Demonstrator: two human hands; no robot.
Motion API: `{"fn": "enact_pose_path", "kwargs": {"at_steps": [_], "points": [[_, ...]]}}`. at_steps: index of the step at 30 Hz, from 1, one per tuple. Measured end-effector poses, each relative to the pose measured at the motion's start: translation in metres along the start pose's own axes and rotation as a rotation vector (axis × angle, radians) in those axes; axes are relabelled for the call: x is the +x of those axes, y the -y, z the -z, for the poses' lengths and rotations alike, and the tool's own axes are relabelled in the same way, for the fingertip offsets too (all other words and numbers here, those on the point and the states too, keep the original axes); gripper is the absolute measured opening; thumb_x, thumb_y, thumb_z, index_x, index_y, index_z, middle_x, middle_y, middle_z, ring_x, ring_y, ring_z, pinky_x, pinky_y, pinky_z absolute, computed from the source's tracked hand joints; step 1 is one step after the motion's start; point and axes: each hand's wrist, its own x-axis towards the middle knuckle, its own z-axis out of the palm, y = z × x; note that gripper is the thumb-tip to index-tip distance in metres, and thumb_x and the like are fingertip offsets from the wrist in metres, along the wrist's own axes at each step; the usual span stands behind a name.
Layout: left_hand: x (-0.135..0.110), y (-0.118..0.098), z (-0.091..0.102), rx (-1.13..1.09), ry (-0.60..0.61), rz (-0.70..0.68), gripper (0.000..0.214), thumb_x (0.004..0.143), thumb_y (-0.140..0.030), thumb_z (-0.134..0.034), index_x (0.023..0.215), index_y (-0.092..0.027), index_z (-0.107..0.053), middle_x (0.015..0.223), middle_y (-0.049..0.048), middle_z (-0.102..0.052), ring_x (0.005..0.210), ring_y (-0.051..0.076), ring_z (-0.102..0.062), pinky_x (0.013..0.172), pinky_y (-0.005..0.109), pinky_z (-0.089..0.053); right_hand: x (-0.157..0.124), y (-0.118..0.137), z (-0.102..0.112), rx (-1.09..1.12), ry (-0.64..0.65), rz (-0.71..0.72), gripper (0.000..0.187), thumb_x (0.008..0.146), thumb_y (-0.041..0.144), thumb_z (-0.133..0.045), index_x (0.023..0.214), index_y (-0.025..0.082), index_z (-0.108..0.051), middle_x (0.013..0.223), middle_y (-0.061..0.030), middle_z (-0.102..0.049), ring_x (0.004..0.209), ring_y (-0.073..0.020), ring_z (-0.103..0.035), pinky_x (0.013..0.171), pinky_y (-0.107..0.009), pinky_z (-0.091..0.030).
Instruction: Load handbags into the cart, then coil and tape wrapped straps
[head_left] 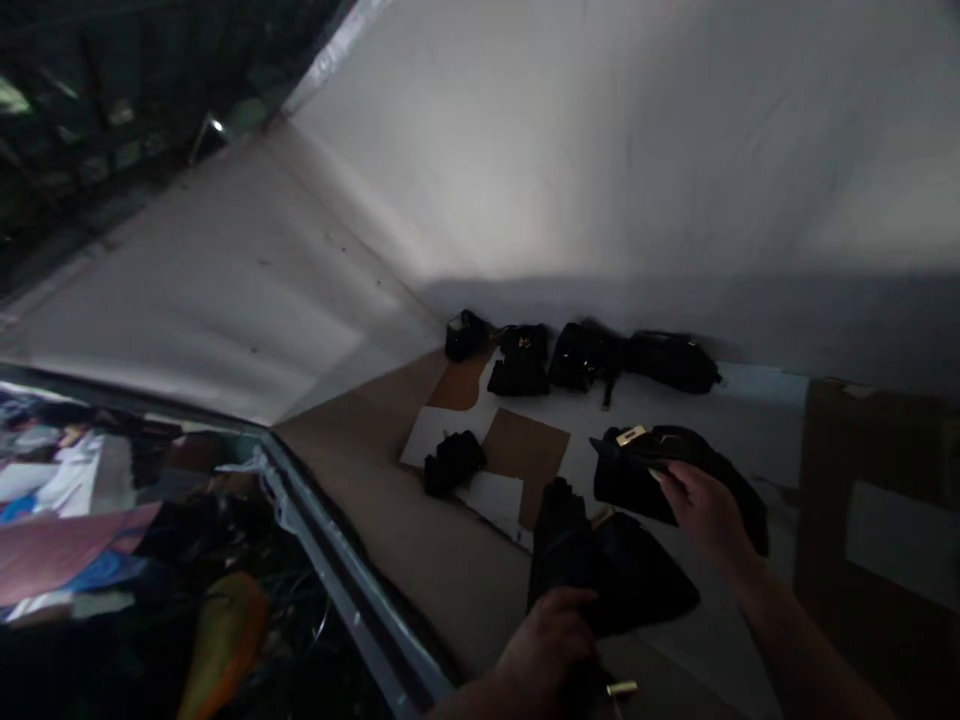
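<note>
My right hand (697,500) reaches in from the right, its fingers pinched on the edge of a black handbag (637,480) with a gold-coloured metal plate on top. Nearer to me, my left hand (547,640) is closed around a dark, folded black bag (561,550). Against that bag lies another black bag (641,575) with a pointed corner, and a gold-coloured fitting shows at its upper edge. Just below my left hand is a gold-coloured metal piece (622,688); what it is fixed to is too dark to make out.
Several black bags, including one with gold buckles (519,365), line the foot of the pale wall (555,150). A small black bag (454,462) lies apart on the left. Cardboard (532,445) and white sheets cover the floor. A metal-edged rail (345,590) borders a cluttered area at lower left.
</note>
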Motion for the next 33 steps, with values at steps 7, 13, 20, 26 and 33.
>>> {"fn": "enact_pose_path", "kwargs": {"at_steps": [7,13,20,26,33], "points": [[-0.057,-0.058,0.116,-0.002,-0.462,-0.114,0.031,0.067,-0.041,-0.064,0.089,-0.019,-0.064,0.113,0.0111,-0.060,0.126,0.032,-0.045,0.110,0.049,-0.030,0.013,0.216,0.040,-0.216,0.266,0.579,0.026,0.096,0.019,-0.042,0.108,0.016,-0.065,0.094,-0.0080,-0.072,0.084,-0.0183,-0.068,0.077,-0.030,-0.053],[-0.160,-0.038,0.230,0.238,-0.425,-0.173,0.031,0.065,-0.034,-0.069,0.092,-0.018,-0.069,0.160,0.0106,-0.015,0.144,0.037,-0.014,0.117,0.055,-0.008,-0.009,0.370,-0.020,-0.267,0.363,0.849,0.031,0.096,0.019,-0.035,0.107,0.017,-0.064,0.093,-0.0099,-0.071,0.084,-0.0202,-0.068,0.075,-0.033,-0.057],[-0.288,0.014,0.342,0.405,-0.409,-0.102,0.027,0.079,-0.028,-0.061,0.099,-0.014,-0.070,0.146,0.0147,-0.040,0.137,0.033,-0.030,0.109,0.049,-0.032,0.011,0.518,-0.119,-0.221,0.243,0.980,0.031,0.094,0.020,-0.043,0.116,0.017,-0.065,0.092,-0.0112,-0.071,0.083,-0.0221,-0.067,0.074,-0.035,-0.057],[-0.367,0.035,0.435,0.543,-0.352,0.112,0.019,0.080,-0.023,-0.057,0.092,-0.016,-0.070,0.107,0.0108,-0.060,0.104,0.027,-0.053,0.087,0.041,-0.050,0.043,0.632,-0.188,-0.167,0.303,0.997,0.032,0.096,0.023,-0.039,0.115,0.017,-0.064,0.088,-0.0093,-0.069,0.077,-0.0193,-0.064,0.069,-0.032,-0.054],[-0.462,0.160,0.480,0.600,-0.653,0.355,0.023,0.076,-0.020,-0.055,0.095,-0.018,-0.067,0.100,0.0084,-0.065,0.092,0.023,-0.062,0.076,0.032,-0.054,0.110,0.621,-0.228,0.046,0.165,0.843,0.022,0.094,0.017,-0.051,0.112,0.020,-0.061,0.093,-0.0045,-0.069,0.090,-0.0155,-0.064,0.083,-0.029,-0.051]]}}
